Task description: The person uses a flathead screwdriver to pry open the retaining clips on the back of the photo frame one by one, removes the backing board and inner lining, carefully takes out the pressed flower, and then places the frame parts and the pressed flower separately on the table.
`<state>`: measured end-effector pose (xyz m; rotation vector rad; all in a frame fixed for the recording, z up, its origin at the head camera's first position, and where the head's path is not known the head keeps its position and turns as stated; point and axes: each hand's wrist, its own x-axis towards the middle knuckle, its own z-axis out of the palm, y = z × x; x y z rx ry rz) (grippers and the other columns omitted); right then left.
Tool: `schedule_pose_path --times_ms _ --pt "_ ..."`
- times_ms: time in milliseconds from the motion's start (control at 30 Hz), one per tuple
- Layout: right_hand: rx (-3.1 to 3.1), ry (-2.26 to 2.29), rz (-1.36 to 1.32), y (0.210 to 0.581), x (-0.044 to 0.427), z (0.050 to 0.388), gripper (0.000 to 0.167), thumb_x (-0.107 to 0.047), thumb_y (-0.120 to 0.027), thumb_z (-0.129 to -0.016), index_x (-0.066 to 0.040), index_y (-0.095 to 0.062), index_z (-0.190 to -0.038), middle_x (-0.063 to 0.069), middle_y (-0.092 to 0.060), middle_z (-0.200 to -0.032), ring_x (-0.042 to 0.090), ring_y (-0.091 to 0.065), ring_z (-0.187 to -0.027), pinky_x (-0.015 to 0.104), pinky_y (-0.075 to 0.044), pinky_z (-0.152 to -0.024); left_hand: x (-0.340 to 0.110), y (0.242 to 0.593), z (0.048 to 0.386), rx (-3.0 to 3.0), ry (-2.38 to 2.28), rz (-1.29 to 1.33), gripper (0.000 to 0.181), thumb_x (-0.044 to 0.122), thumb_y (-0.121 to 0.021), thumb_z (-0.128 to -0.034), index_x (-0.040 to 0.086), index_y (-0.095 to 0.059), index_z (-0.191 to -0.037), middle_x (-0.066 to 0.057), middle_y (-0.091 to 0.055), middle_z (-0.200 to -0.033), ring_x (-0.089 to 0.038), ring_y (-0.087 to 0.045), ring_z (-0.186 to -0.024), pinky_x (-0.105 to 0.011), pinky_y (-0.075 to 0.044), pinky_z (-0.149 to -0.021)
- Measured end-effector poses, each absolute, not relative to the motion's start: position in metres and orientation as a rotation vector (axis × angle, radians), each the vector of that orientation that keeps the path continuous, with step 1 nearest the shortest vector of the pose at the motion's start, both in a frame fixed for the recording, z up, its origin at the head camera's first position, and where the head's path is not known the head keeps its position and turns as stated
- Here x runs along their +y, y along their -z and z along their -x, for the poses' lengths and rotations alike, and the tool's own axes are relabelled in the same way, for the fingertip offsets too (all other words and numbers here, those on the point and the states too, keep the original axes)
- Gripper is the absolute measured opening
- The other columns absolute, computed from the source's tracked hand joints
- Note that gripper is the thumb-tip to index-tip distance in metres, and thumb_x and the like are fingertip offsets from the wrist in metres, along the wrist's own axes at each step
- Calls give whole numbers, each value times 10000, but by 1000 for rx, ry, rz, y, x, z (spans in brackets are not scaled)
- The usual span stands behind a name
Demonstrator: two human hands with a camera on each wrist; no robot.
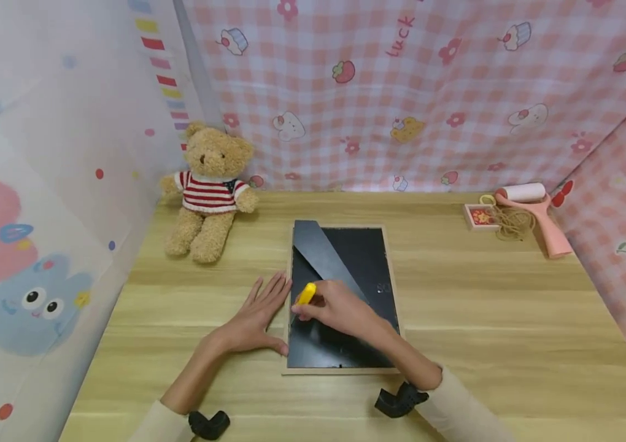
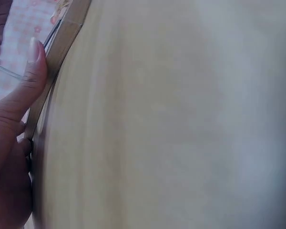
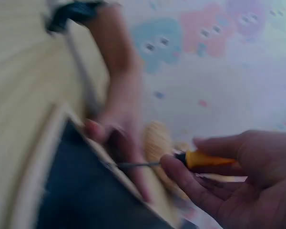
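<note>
Screwdriver [image 1: 306, 293] in the right hand [image 1: 340, 307], its yellow handle pinched between thumb and fingers over the left side of a picture frame [image 1: 340, 371]; in the right wrist view the thin metal shaft runs down to the frame's edge, near where the pale rim meets the black backing board [image 1: 354, 245], though blur hides exactly what the tip touches; the left hand [image 1: 252, 325] holds nothing, fingers straight and spread on the table [image 1: 512, 319], with fingertips and thumb against the frame's left side; the frame lies flat on the table, back upward, its dark stand flap [image 1: 318, 248] slanting across the board

The screwdriver looks light and stiff, and its smooth handle could turn in the fingers, so the best hold is round the yellow part, well clear of the shaft; the frame looks rigid and fairly light, apt to slide on the smooth table unless braced along the rim; the board and flap seem thin and easier to bend or scratch, so both side rims, rather than the flap, are the place to take hold
</note>
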<state>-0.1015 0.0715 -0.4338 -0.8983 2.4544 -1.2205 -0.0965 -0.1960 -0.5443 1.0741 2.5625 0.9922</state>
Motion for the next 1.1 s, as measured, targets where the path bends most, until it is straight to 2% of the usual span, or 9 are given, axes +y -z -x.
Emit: schedule_pose_path --times_ms 167,300,367,500,600,767,867,967,1100 --pt "2602 1462 824 427 119 125 233 -78 -747 -1042 50 -730 -1236 197 -754 -1235 380 -760 -1132 487 -640 -972 -199 542 75 2567 -967 -1051 1241 754 -631 -944 -25 -92 -1745 -281 -31 -1817 -299 73 -1721 -303 266 -1298" --pt "2564 1602 580 433 165 162 229 37 -656 -1061 134 -687 -1266 298 -667 -1401 441 -698 -1262 279 -605 -1017 -192 528 47 2587 -919 -996 1247 652 -737 -947 -115 -114 -1707 -344 -29 -1793 -353 60 -1712 -281 259 -1296" --pt "2575 1572 414 435 184 180 220 52 -609 -1073 138 -685 -1261 312 -657 -1410 442 -671 -1269 178 -548 -973 -187 518 34 2590 -883 -952 1298 610 -814 -899 -151 -121 -1690 -374 -34 -1781 -417 23 -1702 -265 258 -1288" --pt "2665 1387 258 440 206 209 275 24 -604 -1075 126 -655 -1326 338 -670 -1391 451 -655 -1244 373 -561 -1017 -179 506 17 2616 -855 -930 1345 520 -893 -835 -188 -113 -1670 -429 -46 -1752 -399 58 -1703 -256 266 -1277" --pt "2741 1187 315 449 212 228 347 -32 -641 -1080 103 -646 -1400 346 -669 -1380 442 -644 -1169 521 -550 -1013 -174 514 12 2686 -876 -975 1309 517 -860 -870 -188 -102 -1671 -451 -80 -1736 -278 155 -1703 -279 273 -1285" --pt "2796 914 495 467 212 250 434 -29 -687 -1045 138 -612 -1439 391 -670 -1338 471 -627 -1078 576 -531 -980 -171 527 10 2755 -925 -1005 1183 528 -747 -973 -137 -92 -1699 -417 -116 -1753 -222 159 -1707 -335 296 -1287" --pt "2820 849 560 473 209 255 378 -8 -703 -1021 161 -648 -1355 392 -693 -1294 487 -650 -1084 589 -538 -993 -175 533 14 2797 -926 -1018 1133 558 -705 -994 -114 -137 -1708 -387 -178 -1757 -242 71 -1720 -359 293 -1294" --pt "2841 853 538 473 207 256 279 32 -695 -1004 158 -680 -1252 387 -709 -1226 487 -658 -1053 586 -552 -972 -180 534 23 2861 -921 -1012 1065 499 -744 -980 -106 -237 -1695 -346 -281 -1746 -345 -143 -1704 -378 231 -1329" --pt "2900 836 451 472 211 255 193 67 -696 -972 129 -672 -1154 374 -699 -1150 494 -635 -1060 595 -554 -977 -189 524 41 2959 -887 -988 947 300 -860 -894 -116 -419 -1622 -303 -451 -1679 -463 -437 -1560 -506 -147 -1381"
